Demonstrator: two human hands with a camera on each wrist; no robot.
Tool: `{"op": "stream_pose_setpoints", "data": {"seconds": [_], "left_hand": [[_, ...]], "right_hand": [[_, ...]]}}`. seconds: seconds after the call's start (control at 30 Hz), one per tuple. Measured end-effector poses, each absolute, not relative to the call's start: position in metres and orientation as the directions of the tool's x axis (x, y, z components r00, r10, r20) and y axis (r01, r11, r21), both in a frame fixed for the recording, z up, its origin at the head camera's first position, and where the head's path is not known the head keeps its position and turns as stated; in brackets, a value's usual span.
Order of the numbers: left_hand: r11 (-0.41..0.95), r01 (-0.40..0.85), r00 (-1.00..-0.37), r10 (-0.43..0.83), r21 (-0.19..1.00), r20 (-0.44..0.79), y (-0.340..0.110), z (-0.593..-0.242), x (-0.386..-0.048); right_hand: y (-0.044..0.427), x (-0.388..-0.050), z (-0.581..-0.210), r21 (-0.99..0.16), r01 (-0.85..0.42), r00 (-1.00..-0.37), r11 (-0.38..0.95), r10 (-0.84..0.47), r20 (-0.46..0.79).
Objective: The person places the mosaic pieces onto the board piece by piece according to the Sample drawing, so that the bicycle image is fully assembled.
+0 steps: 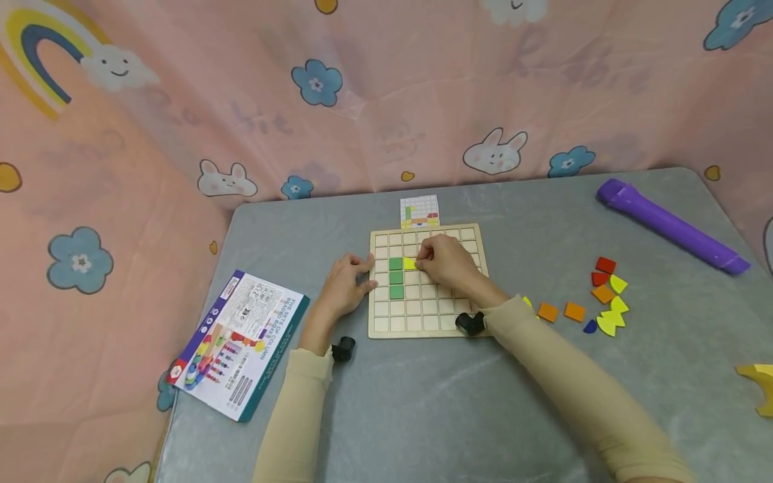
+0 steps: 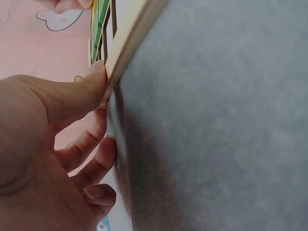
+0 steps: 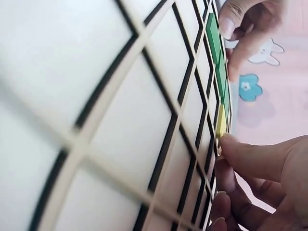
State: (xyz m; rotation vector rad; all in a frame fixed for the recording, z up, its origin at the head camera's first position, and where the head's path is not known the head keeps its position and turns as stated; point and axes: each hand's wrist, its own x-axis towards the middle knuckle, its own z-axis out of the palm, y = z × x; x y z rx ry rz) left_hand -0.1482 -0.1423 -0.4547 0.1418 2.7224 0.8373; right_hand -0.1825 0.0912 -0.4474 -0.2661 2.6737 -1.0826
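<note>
Wooden grid board (image 1: 413,307) sits flat on the grey worktop (image 1: 404,416), roughly mid-view. Three green squares (image 1: 395,277) stacked in one column, left part of the grid, each in its own cell. Yellow piece (image 1: 409,263) is at the cell just right of the topmost green.

Hands: right hand (image 1: 448,258) pinches the yellow piece between thumb and finger; can't tell if it's fully seated, fingertips cover part of it. Left hand (image 1: 344,285) isn't gripping: thumb and fingertips rest against the board's left edge, the other fingers loosely bent.

Small printed card (image 1: 419,211) with a coloured grid pattern lies at the board's far edge. Loose pieces right of the board: red pieces (image 1: 606,265), orange squares (image 1: 575,311), a blue half-round (image 1: 590,327), several yellow wedges (image 1: 619,284); one more yellow bit is partly hidden behind the right sleeve (image 1: 561,376).

Printed box (image 1: 244,345) lies at an angle, left of the board. Purple tube (image 1: 670,225) far right, yellow curved block (image 1: 762,384) cut off by the right frame edge. Pink patterned cloth (image 1: 386,100) hangs behind the worktop.
</note>
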Motion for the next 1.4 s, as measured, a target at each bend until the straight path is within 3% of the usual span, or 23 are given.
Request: {"op": "stream_pose_setpoints", "data": {"seconds": [0.3,0.67,1.1,1.4], "left_hand": [[0.83,0.03,-0.954,0.191,0.558,-0.233,-0.143,-0.453,-0.148],[0.827,0.022,-0.954,0.186,0.562,-0.237,-0.142,-0.452,-0.147],[0.83,0.001,-0.954,0.168,0.558,-0.249,-0.141,-0.452,-0.147],[0.834,0.031,-0.955,0.188,0.551,-0.231,-0.142,-0.452,-0.146]], "right_hand": [[0.134,-0.175,-0.451,-0.716,-0.11,-0.955,0.689,-0.273,-0.115],[0.193,-0.144,-0.444,-0.719,-0.056,-0.961,0.692,-0.234,-0.151],[0.233,-0.116,-0.441,-0.616,-0.118,-0.919,0.779,-0.32,-0.229],[0.239,-0.104,-0.446,-0.592,-0.141,-0.93,0.793,-0.311,-0.196]]}}
